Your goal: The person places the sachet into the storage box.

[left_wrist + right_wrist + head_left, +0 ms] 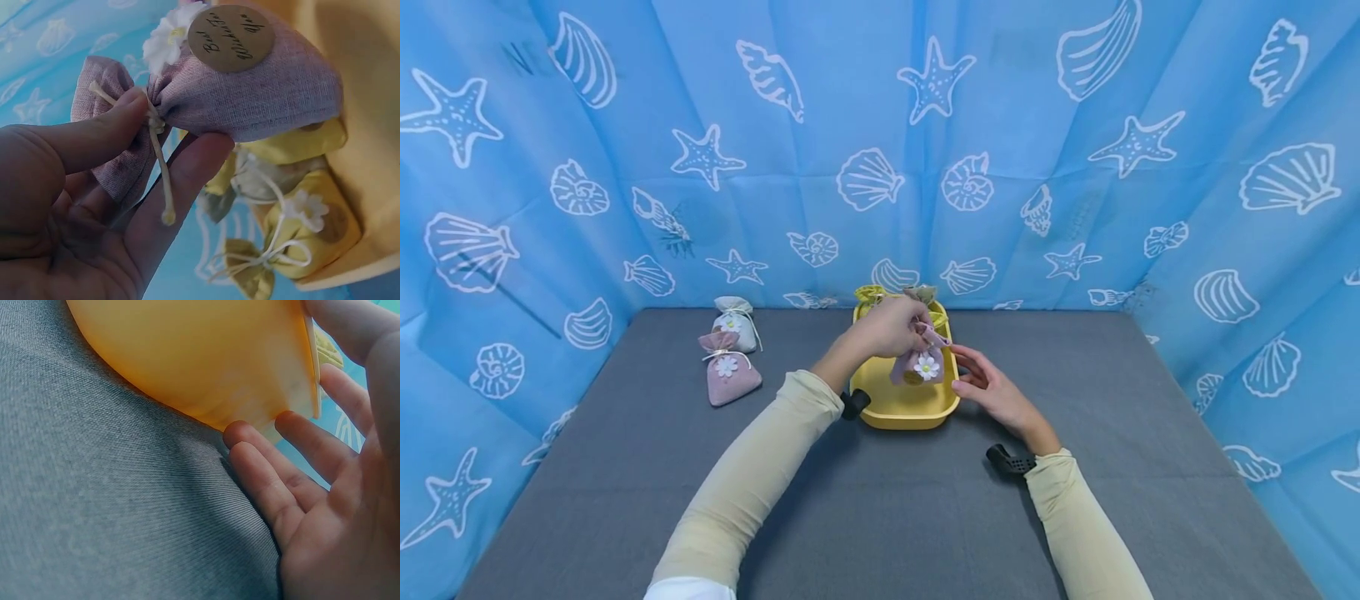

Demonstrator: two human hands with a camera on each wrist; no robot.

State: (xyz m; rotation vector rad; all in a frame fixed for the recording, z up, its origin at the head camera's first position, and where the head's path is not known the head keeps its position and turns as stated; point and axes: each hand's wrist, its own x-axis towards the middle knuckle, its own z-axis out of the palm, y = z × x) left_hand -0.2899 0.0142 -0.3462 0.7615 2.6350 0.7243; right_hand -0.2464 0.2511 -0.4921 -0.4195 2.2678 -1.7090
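Observation:
My left hand [891, 327] pinches the neck of a mauve drawstring pouch [262, 97] between thumb and fingers. The pouch hangs over the yellow tray [898, 408], its white flower and round brown sticker showing. In the left wrist view, the thumb presses on the cream cord [160, 159] tied round the gathered neck. My right hand [1000, 400] is at the tray's right side, with loosely extended fingers [256, 472] against the outer wall. At the tray's far end lie yellow pouches [312, 231] and a greyish one [275, 178], partly hidden by my left hand in the head view.
Left of the tray on the grey tabletop [880, 517], a pink pouch [733, 383] lies in front of a pale grey-white pouch [741, 333]. A blue curtain [880, 142] with white shells and starfish hangs behind and along both sides.

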